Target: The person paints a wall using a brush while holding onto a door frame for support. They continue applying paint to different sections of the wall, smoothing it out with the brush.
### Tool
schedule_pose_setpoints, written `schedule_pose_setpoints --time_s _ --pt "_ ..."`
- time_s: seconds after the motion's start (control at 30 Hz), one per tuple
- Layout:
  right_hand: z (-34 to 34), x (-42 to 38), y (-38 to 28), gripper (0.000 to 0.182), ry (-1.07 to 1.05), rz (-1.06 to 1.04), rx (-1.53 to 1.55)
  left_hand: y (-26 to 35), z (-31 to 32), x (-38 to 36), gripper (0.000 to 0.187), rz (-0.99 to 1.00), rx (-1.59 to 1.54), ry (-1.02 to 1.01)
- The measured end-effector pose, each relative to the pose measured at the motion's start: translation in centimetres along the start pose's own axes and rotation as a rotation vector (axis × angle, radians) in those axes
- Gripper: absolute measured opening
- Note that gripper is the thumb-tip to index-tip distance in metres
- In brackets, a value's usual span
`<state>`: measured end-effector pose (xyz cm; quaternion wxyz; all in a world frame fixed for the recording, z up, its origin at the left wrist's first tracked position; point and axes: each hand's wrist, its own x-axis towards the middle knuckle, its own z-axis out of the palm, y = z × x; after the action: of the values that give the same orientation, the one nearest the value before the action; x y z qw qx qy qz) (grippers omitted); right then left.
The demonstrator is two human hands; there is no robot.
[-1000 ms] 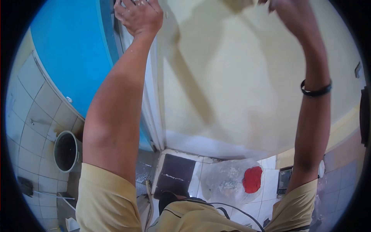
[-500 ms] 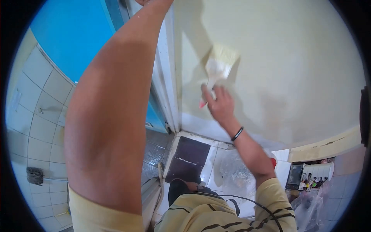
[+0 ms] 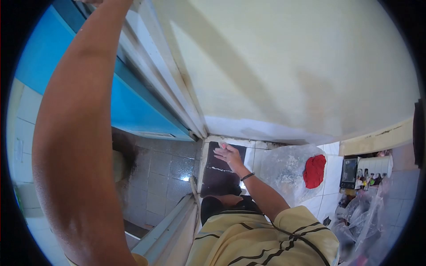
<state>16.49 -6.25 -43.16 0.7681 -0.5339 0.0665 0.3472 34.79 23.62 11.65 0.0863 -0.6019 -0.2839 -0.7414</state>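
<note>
My right hand (image 3: 228, 156) is low in front of me, above the dark mat. Its fingers are partly bent, and a small pale and pinkish bit shows at their tips, which looks like the handle end of the paintbrush. The brush head is hidden. My left arm (image 3: 80, 106) reaches up along the left side. Only the edge of my left hand (image 3: 92, 2) shows at the top, near the door frame, and its fingers are cut off. The cream wall (image 3: 275, 57) ahead carries arm shadows.
A blue door (image 3: 137, 104) and white frame (image 3: 155, 57) stand left, beside a grey tiled floor (image 3: 151, 173). The dark mat (image 3: 213, 177) lies below. A red cloth (image 3: 314, 171) rests on a clear plastic sheet (image 3: 284, 170). At right are a rack (image 3: 372, 166) and plastic bags (image 3: 364, 221).
My right hand has come down from the wall, where it held the paintbrush against the paint, to above the mat. The view has shifted, showing more floor and the whole red cloth.
</note>
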Motion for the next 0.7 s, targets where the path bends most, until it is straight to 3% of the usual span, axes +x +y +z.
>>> schedule_pose_setpoints --time_s 0.07,0.13,0.17,0.23,0.27,0.3,0.37,0.43,0.53,0.6,0.7 --pt "0.0 -1.4 -4.5 0.051 -0.1 0.123 0.349 -0.3 0.2 0.1 0.06 0.024 -0.002 0.024" --pt "-1.1 -1.2 -6.5 0.058 -0.091 0.207 0.42 -0.6 0.5 0.1 0.059 0.091 -0.077 0.126" --pt "-1.7 -1.5 -6.7 0.062 -0.083 0.248 0.46 -1.0 0.5 0.5 0.057 0.096 0.033 0.064" --pt "-3.4 -0.5 -4.5 0.06 0.053 0.148 0.267 -1.2 0.3 1.1 0.056 0.114 0.24 -0.063" --pt "-3.7 -0.6 -4.1 0.058 0.124 0.116 0.153 -0.3 1.2 0.2 0.054 0.001 0.128 -0.162" --pt "-3.9 -0.5 -3.9 0.057 0.192 0.084 0.037 0.1 1.4 -0.1 0.054 -0.036 0.092 -0.107" --pt "-4.3 -0.6 -3.8 0.058 0.3 0.064 0.058 0.6 1.4 -0.1 0.053 -0.109 0.03 0.013" --pt "-4.2 -1.5 -4.9 0.062 0.421 0.027 -0.009 0.7 1.0 0.3 0.054 -0.074 0.018 -0.03" --pt "-6.0 0.9 -4.7 0.062 0.409 0.118 0.171 -4.7 7.7 0.5 0.063 0.031 0.081 -0.064" --pt "-5.3 1.2 -5.8 0.065 0.392 0.029 0.164 -5.8 10.4 0.8 0.069 0.109 0.121 -0.082" --pt "-4.0 3.3 -8.3 0.065 0.48 0.029 0.119 -2.4 3.3 0.7 0.069 0.033 0.065 -0.112"
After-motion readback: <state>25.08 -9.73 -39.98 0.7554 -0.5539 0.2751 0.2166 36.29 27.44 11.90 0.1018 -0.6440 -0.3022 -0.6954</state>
